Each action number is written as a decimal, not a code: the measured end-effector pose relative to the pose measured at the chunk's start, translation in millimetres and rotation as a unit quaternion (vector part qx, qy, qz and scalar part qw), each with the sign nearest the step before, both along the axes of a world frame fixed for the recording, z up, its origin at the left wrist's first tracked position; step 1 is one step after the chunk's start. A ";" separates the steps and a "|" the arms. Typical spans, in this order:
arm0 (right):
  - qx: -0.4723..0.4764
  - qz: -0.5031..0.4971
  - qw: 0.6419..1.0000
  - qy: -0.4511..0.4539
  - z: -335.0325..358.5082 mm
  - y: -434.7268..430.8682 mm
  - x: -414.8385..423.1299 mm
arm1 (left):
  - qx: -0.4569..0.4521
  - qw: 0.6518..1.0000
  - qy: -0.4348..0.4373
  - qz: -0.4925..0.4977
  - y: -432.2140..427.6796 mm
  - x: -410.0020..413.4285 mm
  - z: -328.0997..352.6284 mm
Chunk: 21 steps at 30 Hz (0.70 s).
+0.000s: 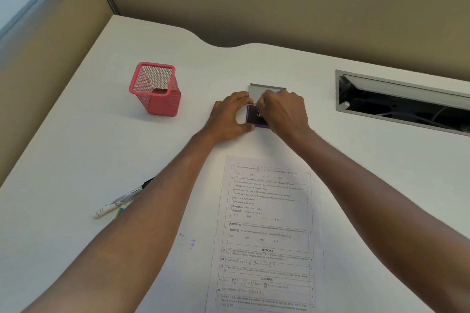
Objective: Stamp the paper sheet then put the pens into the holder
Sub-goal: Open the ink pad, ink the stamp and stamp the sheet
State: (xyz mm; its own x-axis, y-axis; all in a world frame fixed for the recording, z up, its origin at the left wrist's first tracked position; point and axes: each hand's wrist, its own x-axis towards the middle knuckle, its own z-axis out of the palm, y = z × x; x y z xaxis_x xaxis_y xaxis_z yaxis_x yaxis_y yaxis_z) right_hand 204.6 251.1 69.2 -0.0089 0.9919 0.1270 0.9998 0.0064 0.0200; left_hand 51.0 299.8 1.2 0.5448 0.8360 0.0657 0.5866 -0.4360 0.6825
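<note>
On the white desk, a red mesh holder is set left of the hands, pens under the left forearm, a printed sheet between the forearms.

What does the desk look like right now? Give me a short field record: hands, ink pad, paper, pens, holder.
left hand: steadies the ink pad's left side
right hand: fingers over the ink pad; what they pinch is hidden
ink pad: purple, open, grey lid raised behind
paper: flat, nearer the person than the pad
pens: lying left, partly under the left forearm
holder: red mesh, upright, no pens visible inside
</note>
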 end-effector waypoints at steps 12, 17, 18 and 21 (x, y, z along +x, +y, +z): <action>-0.010 -0.020 0.998 0.053 -11.2 15.0 3.7 | 0.003 1.000 0.008 0.001 0.4 1.3 1.4; 0.029 -0.001 0.999 0.040 -14.5 -0.1 0.5 | 0.007 1.000 0.005 0.005 -1.0 1.5 1.4; 0.038 0.000 0.998 0.040 -15.3 -3.8 -0.4 | 0.008 1.000 0.003 0.006 -1.3 1.7 1.3; 0.072 0.011 0.996 0.056 -18.5 -15.9 -4.7 | 0.012 1.000 -0.003 0.009 -1.8 1.9 1.5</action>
State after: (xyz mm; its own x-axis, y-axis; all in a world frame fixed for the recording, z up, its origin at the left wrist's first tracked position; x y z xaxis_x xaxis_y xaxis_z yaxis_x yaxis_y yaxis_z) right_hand 199.9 235.3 50.6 -0.0084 0.9628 0.2702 0.9955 0.0335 -0.0886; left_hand 52.9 298.1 2.8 0.5301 0.8433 0.0881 0.5905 -0.4417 0.6754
